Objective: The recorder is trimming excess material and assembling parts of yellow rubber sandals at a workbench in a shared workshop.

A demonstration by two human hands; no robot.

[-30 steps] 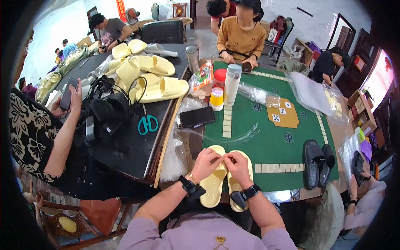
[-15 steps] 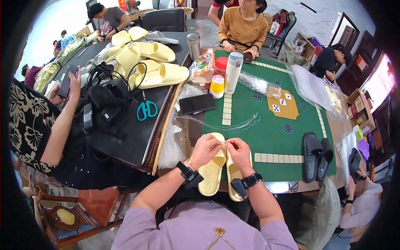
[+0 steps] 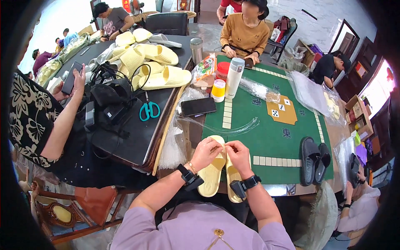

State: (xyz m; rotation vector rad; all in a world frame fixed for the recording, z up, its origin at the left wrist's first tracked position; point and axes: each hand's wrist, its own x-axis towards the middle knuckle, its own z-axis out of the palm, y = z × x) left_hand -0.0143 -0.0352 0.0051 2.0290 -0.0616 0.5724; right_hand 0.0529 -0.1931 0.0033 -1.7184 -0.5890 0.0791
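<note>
Two hands [image 3: 205, 153] [image 3: 240, 157], fingers [image 3: 217, 146] pinched together over yellow slippers [image 3: 209, 181]; green mat [image 3: 266, 141] ahead, white-walled room [image 3: 325, 12] beyond.

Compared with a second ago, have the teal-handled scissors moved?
No: against the black table, the teal-handled scissors lie in the same place; the view itself has shifted.

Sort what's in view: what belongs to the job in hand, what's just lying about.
Job, apparently:
yellow slipper pair under the left hand and right hand
probably the clear strands
probably the slipper pile

Seemingly lying about:
black phone
white bottle
yellow cup
red-lidded jar
</note>
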